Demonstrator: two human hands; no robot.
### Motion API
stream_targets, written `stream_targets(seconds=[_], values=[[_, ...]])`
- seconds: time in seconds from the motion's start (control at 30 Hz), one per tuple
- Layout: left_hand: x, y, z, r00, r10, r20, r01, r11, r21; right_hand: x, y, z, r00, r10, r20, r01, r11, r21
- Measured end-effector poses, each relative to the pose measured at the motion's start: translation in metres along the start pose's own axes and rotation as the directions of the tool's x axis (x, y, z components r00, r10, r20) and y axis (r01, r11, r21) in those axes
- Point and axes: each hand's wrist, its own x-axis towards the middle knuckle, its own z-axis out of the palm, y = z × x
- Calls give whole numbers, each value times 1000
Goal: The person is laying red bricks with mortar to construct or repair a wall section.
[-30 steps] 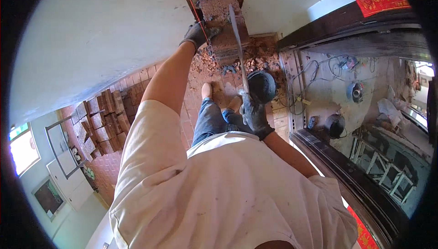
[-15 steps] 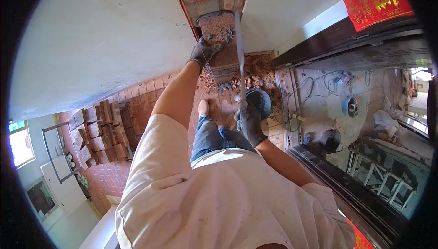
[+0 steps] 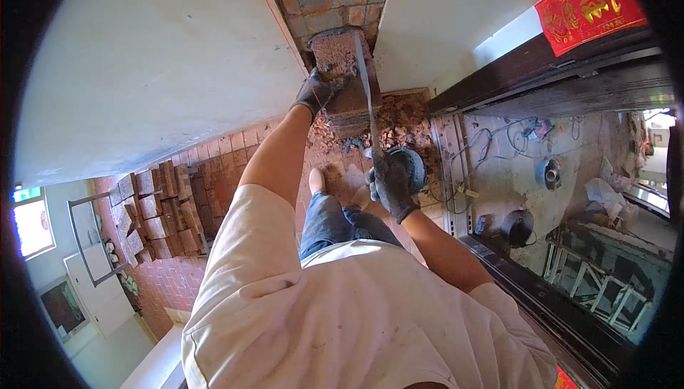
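Observation:
A brown brick (image 3: 333,53) with grey mortar smeared on it lies on top of a narrow brick stack (image 3: 350,117), against the bare brick of the wall. My left hand (image 3: 318,90), in a dark dirty glove, grips the brick's left edge, its thumb over the near part. My right hand (image 3: 390,179), also gloved, is closed around the handle of a long flat metal blade like a bricklayer's knife (image 3: 368,84). The blade points away from me, its far end over the brick's right side. A thin red string (image 3: 279,20) runs down past my left hand.
Beside my right hand stands a dark bucket (image 3: 409,164). Brick rubble (image 3: 406,122) covers the floor around the stack's foot. Several stacked bricks (image 3: 160,207) stand at left. On the right are a dark door frame (image 3: 527,79), cables (image 3: 491,136) and a metal rack (image 3: 591,282).
The blade's far end has swung left, from the brick's far right corner to over its top. My left hand stays at the brick's left edge. The whole view has shifted slightly.

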Motion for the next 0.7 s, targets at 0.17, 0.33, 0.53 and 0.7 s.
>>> stream_targets(seconds=[0.17,0.33,0.53,0.7], values=[[4,-9,1,996,-87,20,88,994,-68,4,12,-2,996,-86,24,86,996,-5],[11,-22,5,995,-36,88,48,989,-139,9,15,-1,972,-237,13,237,969,-76],[16,-23,8,989,-63,136,116,893,-434,4,3,7,997,-61,-42,62,998,12],[0,-5,-4,985,-129,-110,144,980,135,-2,20,9,983,-180,-27,179,983,-36]])
